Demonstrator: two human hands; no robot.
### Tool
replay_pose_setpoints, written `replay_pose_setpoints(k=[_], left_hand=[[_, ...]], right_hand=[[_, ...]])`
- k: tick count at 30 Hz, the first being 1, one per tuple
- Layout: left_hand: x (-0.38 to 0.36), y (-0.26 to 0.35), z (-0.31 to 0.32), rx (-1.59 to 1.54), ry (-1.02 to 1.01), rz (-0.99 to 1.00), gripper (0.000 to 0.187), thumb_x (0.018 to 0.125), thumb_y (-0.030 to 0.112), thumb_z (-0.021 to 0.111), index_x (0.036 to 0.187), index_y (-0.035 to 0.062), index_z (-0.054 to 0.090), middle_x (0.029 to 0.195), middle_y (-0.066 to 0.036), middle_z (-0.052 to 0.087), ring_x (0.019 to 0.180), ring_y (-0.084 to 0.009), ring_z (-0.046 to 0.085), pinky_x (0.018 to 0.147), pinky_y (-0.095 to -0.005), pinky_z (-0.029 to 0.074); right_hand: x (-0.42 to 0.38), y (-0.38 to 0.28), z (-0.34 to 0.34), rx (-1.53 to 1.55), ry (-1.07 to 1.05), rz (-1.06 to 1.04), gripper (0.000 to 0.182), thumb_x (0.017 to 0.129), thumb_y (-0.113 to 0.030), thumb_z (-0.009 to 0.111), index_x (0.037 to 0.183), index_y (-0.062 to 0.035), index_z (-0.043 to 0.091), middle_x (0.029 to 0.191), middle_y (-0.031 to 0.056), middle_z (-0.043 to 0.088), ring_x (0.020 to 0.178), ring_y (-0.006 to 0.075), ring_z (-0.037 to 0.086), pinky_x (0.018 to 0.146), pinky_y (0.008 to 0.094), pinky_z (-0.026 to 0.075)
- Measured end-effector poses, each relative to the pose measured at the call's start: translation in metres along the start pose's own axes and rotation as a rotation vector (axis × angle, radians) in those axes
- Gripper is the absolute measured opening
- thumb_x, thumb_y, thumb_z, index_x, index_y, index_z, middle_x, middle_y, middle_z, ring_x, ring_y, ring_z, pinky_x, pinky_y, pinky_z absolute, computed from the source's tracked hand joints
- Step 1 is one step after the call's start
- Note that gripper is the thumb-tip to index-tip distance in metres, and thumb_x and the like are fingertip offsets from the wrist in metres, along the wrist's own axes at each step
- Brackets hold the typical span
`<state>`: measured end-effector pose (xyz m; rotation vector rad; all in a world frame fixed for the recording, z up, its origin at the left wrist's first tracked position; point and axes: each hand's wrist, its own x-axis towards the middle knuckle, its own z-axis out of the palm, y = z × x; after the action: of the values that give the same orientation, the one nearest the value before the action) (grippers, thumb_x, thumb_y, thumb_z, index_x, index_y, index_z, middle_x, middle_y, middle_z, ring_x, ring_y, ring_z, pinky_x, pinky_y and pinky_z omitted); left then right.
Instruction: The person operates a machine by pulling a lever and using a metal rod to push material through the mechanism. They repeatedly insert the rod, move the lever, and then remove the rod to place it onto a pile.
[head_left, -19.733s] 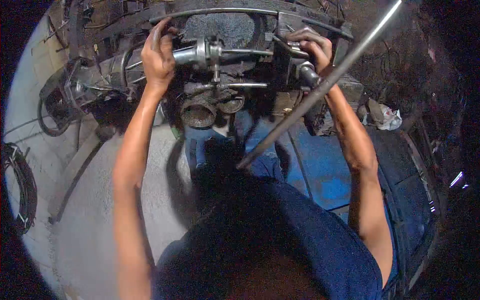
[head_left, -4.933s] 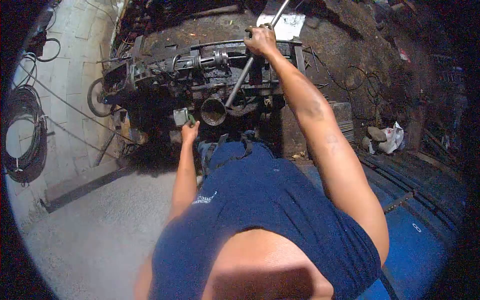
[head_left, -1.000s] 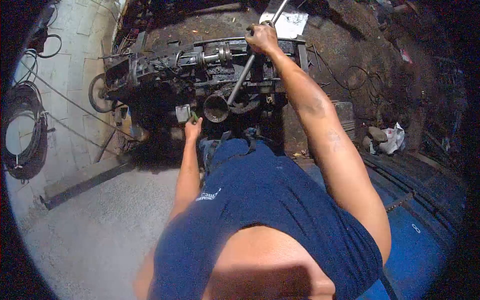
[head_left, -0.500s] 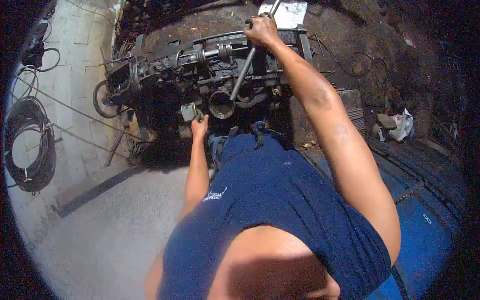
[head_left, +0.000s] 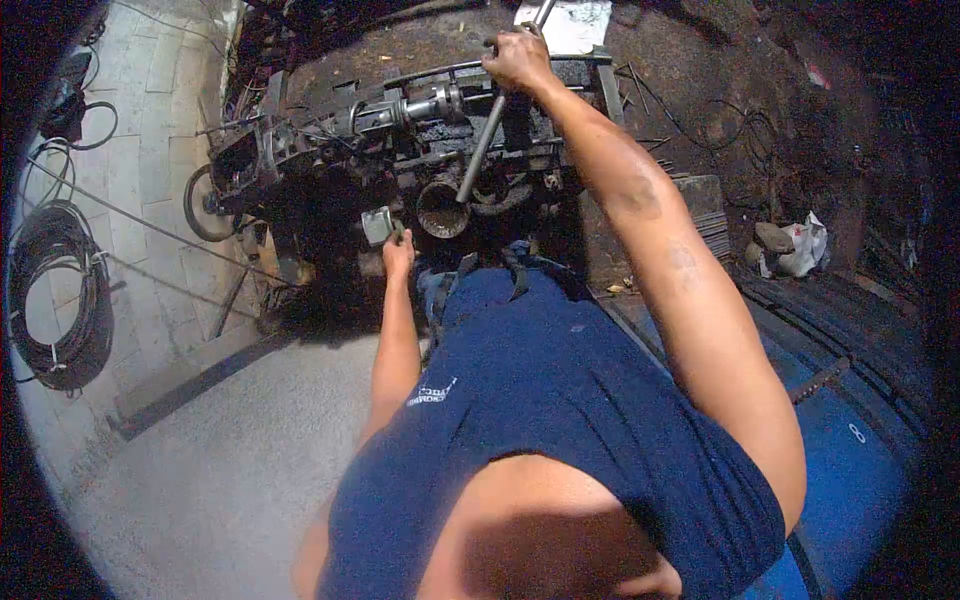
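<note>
My right hand (head_left: 518, 60) is wrapped round a long grey metal bar (head_left: 484, 145) at the far side of the machine. The bar slants down, its lower end at the rim of a round metal cup (head_left: 442, 211) with a grimy inside. Nearer my body, my left hand (head_left: 398, 254) has its fingers closed at a small dark part beside a pale square metal piece (head_left: 377, 226); I cannot tell what they hold. Behind both stands the dark, greasy machine (head_left: 330, 190), with a shiny round shaft (head_left: 408, 112) across its top.
A coil of black cable (head_left: 70, 310) lies on the tiled floor at left, with loose cords crossing towards the machine. A handwheel (head_left: 205, 202) juts from the machine's left end. On the right are a stone with a white bag (head_left: 803, 245) and a blue panel (head_left: 850, 480).
The bar and my right hand have shifted very slightly left. My left hand stays by the square piece.
</note>
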<state>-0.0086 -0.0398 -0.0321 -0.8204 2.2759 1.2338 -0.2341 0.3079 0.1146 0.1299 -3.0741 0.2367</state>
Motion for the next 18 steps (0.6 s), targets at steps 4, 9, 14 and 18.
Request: replay_pose_setpoints(k=[4,9,14,18], left_hand=[[0.006,-0.008,0.002,0.110,0.042,0.097,0.050,0.083,0.035,0.056,0.113,-0.0051,0.052,0.086,-0.018,0.062,0.058,-0.0223,0.062,0.059,-0.0341,0.048],[0.022,-0.021,0.004,0.119,0.004,0.066,0.052,0.082,0.034,0.057,0.115,-0.0050,0.050,0.088,-0.020,0.062,0.058,-0.0229,0.062,0.060,-0.0344,0.048],[0.039,-0.041,0.010,0.024,0.006,0.062,0.054,0.082,0.034,0.058,0.118,-0.0044,0.048,0.081,-0.019,0.062,0.054,-0.0222,0.061,0.058,-0.0341,0.049],[0.037,-0.041,0.007,-0.039,-0.058,0.055,0.053,0.082,0.033,0.058,0.119,-0.0042,0.047,0.078,-0.016,0.061,0.052,-0.0212,0.060,0.054,-0.0326,0.048]], right_hand=[[0.001,0.005,0.009,0.038,0.134,-0.028,0.044,0.071,-0.045,0.055,0.093,-0.0086,0.066,0.092,0.0135,0.063,0.093,0.0278,0.057,0.089,0.0383,0.040],[0.006,0.012,0.023,0.037,0.219,-0.049,0.042,0.064,-0.046,0.057,0.077,-0.0075,0.067,0.082,0.0125,0.066,0.089,0.0295,0.060,0.099,0.0419,0.031],[0.007,0.010,0.028,0.024,0.266,-0.045,0.043,0.064,-0.047,0.058,0.074,-0.0060,0.067,0.080,0.0135,0.065,0.088,0.0293,0.060,0.098,0.0410,0.032],[-0.001,-0.002,-0.004,0.007,0.030,-0.029,0.044,0.075,-0.044,0.050,0.087,-0.0052,0.066,0.092,0.0142,0.063,0.092,0.0289,0.058,0.095,0.0374,0.037]])
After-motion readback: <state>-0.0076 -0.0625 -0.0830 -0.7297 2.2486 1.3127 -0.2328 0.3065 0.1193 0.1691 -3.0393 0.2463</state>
